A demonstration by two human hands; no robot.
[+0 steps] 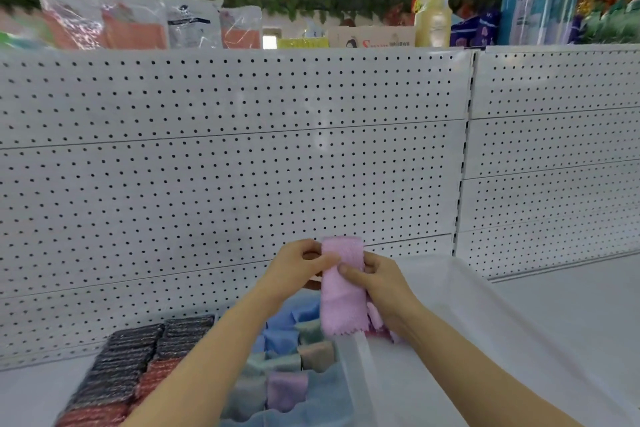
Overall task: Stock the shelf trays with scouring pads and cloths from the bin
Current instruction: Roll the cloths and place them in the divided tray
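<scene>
A pink cloth [341, 302] hangs folded lengthwise in the air above the shelf, its zigzag edge at the bottom. My left hand [296, 269] pinches its upper left side and my right hand [375, 282] grips its right side, thumb across the front. Below my hands a clear tray [356, 367] holds folded cloths [287, 357] in blue, grey-green and pink. To its left lie rows of dark grey and red scouring pads [128, 367]. The bin is not in view.
A white pegboard back panel [225, 166] rises behind the shelf. The white shelf surface [554, 322] runs to the right of the tray. Packaged goods, a yellowish bottle [433, 19] and paper rolls stand on top of the panel.
</scene>
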